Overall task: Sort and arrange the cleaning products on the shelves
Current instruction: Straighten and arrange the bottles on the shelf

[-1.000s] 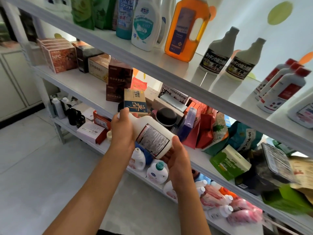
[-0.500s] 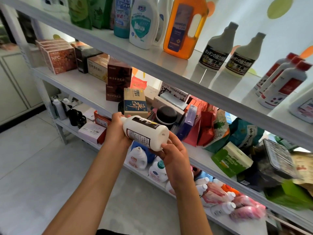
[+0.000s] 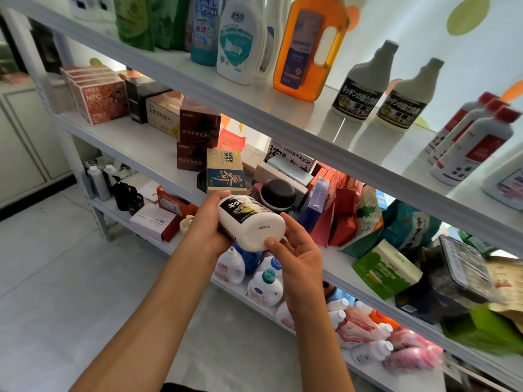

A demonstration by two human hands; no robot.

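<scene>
We hold a white bottle (image 3: 252, 222) with a black label in front of the middle shelf (image 3: 141, 145), lying on its side with its flat base turned toward us and its neck end pointing away into the left hand (image 3: 208, 224). That hand wraps the far, upper part of the bottle, fingers curled over the label, so the bottle's body sticks out from the grip toward us. The right hand (image 3: 297, 256) sits at the near end: its thumb presses the lower rim of the base and its fingers curl up along the bottle's right side, so this hand too is closed on the bottle. The bottle hangs just in front of the middle shelf's edge, touching no board, just below a blue and tan box (image 3: 225, 172) and beside a black round lid (image 3: 277, 195) that stand on that shelf. On the board above the middle shelf stand two matching bottles (image 3: 382, 89) with the same black label, upright, side by side, next to an orange jug (image 3: 308, 46).
</scene>
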